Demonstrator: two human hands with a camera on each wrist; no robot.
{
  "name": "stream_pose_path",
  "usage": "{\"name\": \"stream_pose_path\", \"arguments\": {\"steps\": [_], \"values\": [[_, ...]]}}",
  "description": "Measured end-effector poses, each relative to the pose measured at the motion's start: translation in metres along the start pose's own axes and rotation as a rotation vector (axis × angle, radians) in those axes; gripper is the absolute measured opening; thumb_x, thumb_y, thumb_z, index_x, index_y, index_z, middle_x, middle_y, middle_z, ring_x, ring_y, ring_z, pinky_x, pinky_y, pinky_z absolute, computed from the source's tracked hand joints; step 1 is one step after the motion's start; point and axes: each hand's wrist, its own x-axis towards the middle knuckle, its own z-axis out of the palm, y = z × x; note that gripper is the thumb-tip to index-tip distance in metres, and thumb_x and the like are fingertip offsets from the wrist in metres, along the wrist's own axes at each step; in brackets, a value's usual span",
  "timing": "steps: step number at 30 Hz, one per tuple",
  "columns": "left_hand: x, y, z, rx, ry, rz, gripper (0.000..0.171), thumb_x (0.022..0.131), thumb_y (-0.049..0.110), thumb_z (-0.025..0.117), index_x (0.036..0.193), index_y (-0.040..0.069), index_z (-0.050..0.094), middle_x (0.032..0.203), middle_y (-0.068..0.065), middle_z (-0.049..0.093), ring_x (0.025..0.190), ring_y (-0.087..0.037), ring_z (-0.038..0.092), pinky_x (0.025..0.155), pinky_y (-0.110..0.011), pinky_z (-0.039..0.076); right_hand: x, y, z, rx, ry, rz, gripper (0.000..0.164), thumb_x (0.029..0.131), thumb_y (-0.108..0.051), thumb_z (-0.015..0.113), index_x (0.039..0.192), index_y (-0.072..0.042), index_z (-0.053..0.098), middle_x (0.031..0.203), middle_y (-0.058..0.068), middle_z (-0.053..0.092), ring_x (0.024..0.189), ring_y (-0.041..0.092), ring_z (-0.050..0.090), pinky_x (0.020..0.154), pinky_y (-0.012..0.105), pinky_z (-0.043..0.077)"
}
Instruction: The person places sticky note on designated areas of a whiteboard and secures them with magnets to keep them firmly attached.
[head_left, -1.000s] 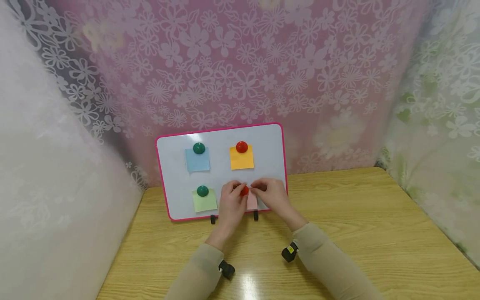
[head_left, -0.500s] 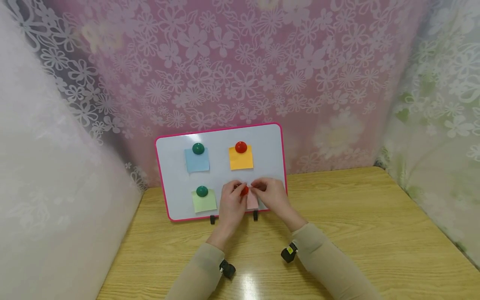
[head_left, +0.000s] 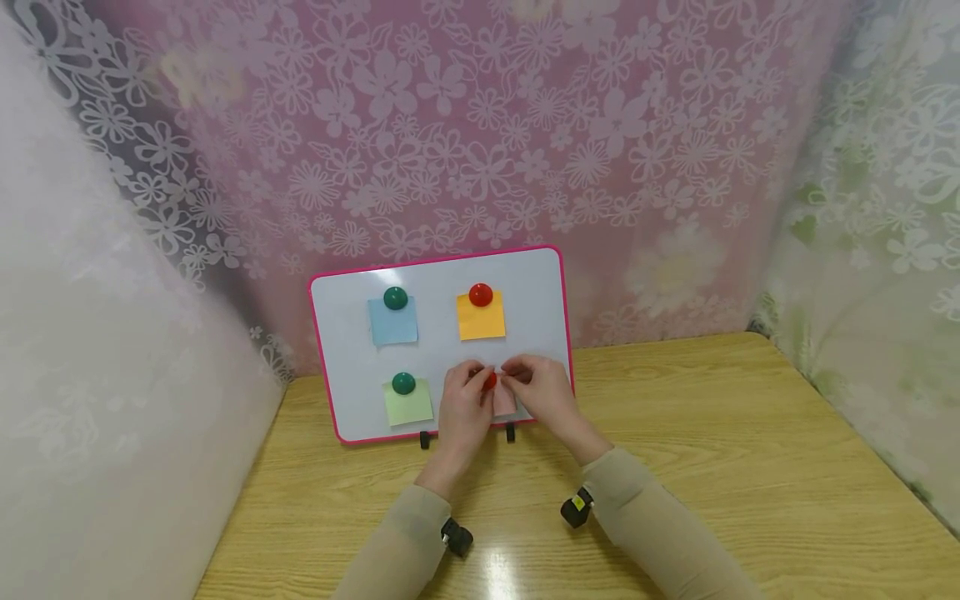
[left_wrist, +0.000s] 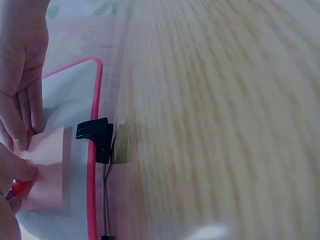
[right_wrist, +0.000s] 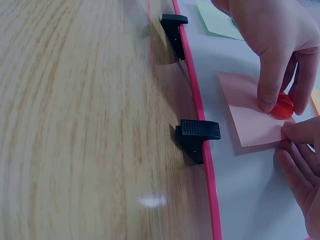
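Note:
Between thumb and fingers, my left hand (head_left: pixel 463 406) pinches a round red magnet (right_wrist: pixel 283 106) at the upper part of a pink sticky note (right_wrist: pixel 250 107). My right hand (head_left: pixel 542 388) pinches the note's upper right corner between thumb and fingertips, close beside the magnet. The note lies against the lower right of a pink-framed whiteboard (head_left: pixel 438 358); its lower edge tilts slightly off the surface. In the head view the left hand hides part of the note and magnet.
The whiteboard leans upright on black stand clips (right_wrist: pixel 199 130) on a wooden table (head_left: pixel 675 433). A blue note (head_left: pixel 393 325) and a green note (head_left: pixel 408 406) hang under green magnets. An orange note (head_left: pixel 482 321) hangs under another red magnet (head_left: pixel 481 294).
The lower edge of the pink note has lifted slightly. Both hands keep nearly the same place and grip; the head view has shifted a little.

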Motion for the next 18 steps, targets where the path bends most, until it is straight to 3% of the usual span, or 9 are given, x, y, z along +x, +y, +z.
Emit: {"name": "stream_pose_path", "arguments": {"steps": [18], "values": [[-0.0001,0.0015,0.0006,-0.004,0.0,-0.013,0.023,0.093,-0.003,0.081,0.116,-0.001,0.081,0.116,-0.01,0.067,0.11,-0.029,0.061,0.097,-0.036,0.057,-0.0038,-0.0007,0.0011,0.002,0.01,-0.021,0.008,0.094,-0.008,0.083,0.101,-0.005,0.081,0.095,0.006,0.079,0.085,0.019,0.076,0.079,0.039,0.064]]}}
